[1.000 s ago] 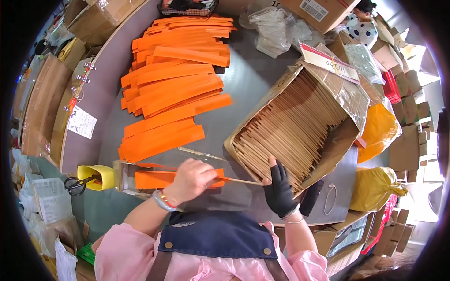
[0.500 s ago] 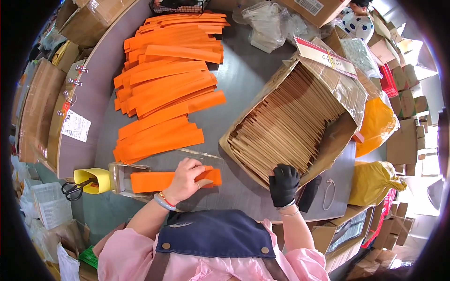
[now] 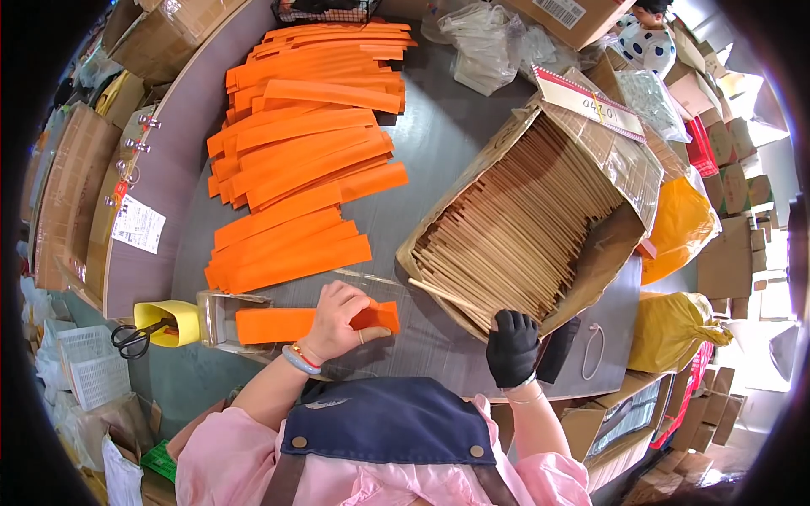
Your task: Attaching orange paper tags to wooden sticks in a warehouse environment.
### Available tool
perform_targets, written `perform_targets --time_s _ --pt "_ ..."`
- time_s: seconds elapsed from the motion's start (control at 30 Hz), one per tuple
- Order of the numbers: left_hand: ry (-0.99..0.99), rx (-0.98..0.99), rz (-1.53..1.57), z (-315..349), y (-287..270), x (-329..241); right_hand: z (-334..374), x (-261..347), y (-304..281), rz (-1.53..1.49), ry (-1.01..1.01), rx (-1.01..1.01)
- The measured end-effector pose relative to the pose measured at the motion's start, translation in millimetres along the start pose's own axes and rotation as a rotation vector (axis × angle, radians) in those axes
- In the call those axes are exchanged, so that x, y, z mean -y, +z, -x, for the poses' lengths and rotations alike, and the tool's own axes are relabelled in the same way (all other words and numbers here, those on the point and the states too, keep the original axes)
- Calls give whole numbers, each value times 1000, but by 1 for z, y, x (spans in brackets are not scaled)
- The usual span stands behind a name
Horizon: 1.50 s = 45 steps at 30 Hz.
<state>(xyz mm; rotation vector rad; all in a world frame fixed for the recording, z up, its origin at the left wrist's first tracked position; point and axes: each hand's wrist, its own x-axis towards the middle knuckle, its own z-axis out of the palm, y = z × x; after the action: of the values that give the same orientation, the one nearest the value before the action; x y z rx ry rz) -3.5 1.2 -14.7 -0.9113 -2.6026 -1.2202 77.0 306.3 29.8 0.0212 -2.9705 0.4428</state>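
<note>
My left hand [image 3: 337, 320] is closed at the right end of an orange strip [image 3: 274, 325], whose end curls up beside the thumb. The strip lies flat at the table's near side, its left end at a clear taped box. My right hand [image 3: 513, 350], in a black glove, is closed round one end of a wooden stick [image 3: 451, 301]. That stick slants up and left across the near edge of an open cardboard box [image 3: 620, 240] packed with wooden sticks [image 3: 523, 219]. Beyond my left hand lie overlapping piles of orange strips [image 3: 304, 160].
Scissors [image 3: 133, 339] stick out of a yellow holder [image 3: 181, 325] at the left. A black strip [image 3: 558, 350] and a rubber band [image 3: 592, 352] lie right of my glove. Plastic bags [image 3: 481, 42] sit at the back. Another person [image 3: 643, 42] is at far right.
My right hand has drawn back slightly toward me, and a stick now shows sticking out from it. The strip's right end stands more curled by my left hand.
</note>
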Motion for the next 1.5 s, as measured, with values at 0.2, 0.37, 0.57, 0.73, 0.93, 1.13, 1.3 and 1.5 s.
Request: perform_targets --time_s 0.2,0.37,0.57,0.73,0.93,1.13,1.3,1.5 --pt "-40 94 102 1 -5 2 12 4 -16 -141 -34 95" --pt "-19 148 199 4 -2 12 14 10 -29 -217 -42 171" --pt "16 141 236 4 -3 17 16 8 -34 -126 -45 234" --pt "14 147 241 4 -3 17 10 9 -31 -154 -136 168" --pt "19 191 176 0 -7 11 9 5 -36 -71 -163 197" --pt "301 203 -26 -23 -4 -45 -10 40 -28 -150 -145 478" --pt "277 170 -137 -38 -14 -57 -10 53 -5 -684 -57 43" --pt "64 -37 -367 -41 -29 -17 -13 4 13 -234 -62 -125"
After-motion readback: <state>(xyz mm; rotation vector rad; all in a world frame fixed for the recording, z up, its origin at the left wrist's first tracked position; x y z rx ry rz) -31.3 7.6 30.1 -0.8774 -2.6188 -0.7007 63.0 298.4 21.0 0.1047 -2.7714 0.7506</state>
